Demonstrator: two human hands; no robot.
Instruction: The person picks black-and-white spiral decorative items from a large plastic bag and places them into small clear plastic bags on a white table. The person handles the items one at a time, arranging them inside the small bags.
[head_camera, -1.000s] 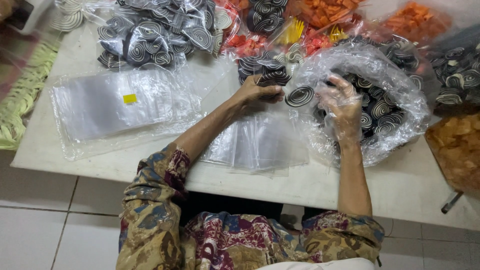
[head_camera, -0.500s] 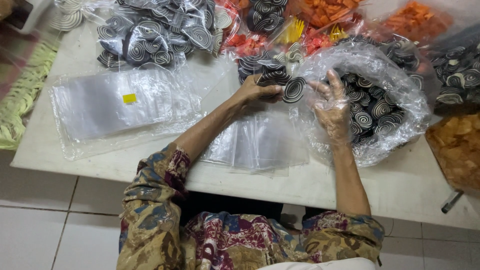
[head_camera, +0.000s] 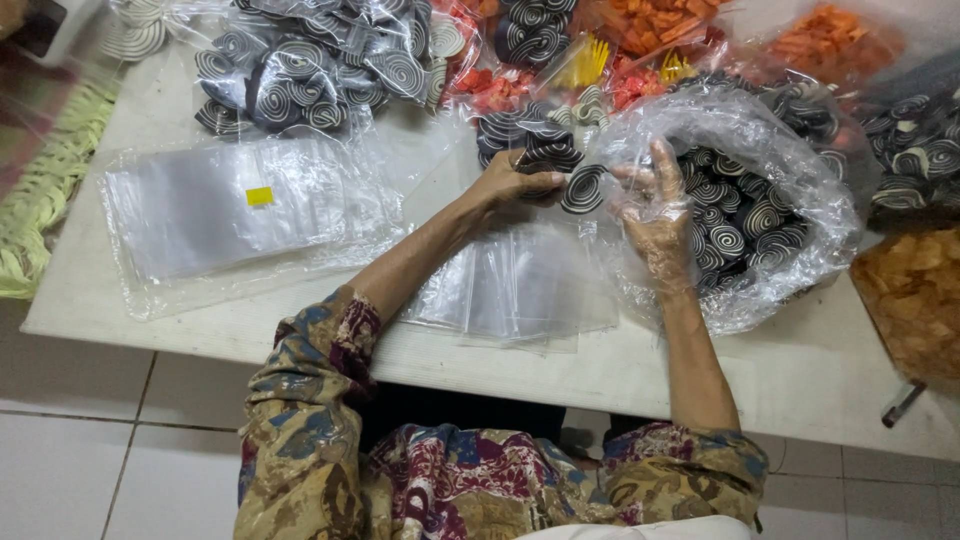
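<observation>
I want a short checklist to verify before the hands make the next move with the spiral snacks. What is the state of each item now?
1. Left hand holds a small bag of spiral snacks: ok.
2. Right hand wears a thin plastic glove: ok.
3. One spiral snack sits at the right fingertips: ok.
4. Large open bag of snacks within reach: ok.
5. Flat empty bags lie under the hands: ok.
6. Small bag's mouth open enough: cannot tell.
</observation>
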